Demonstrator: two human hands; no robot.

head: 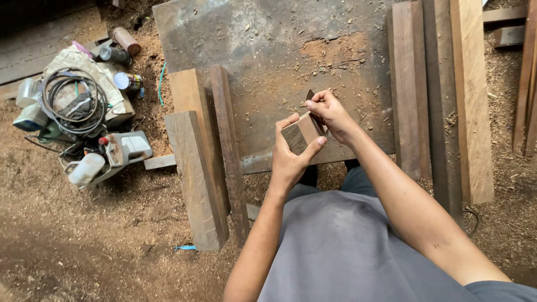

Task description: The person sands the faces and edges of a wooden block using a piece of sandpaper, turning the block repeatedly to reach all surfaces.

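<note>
the person wore a plain grey short-sleeved shirt, its fabric faintly smudged and dusty, filling the lower middle of the frame. a sleeve edge showed at the lower right corner. both forearms were bare, with no watch, rings or gloves on the left hand [289, 162] or right hand [331, 113]. darker grey-blue trousers showed just above the shirt.

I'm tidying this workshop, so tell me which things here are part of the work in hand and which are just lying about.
In hand:
- small wood block, gripped by the left hand
- small dark piece, pinched in the right hand
- worn work board beneath them

Lying about:
- planks at left
- planks at right
- coiled cable
- cans
- white jug
</note>
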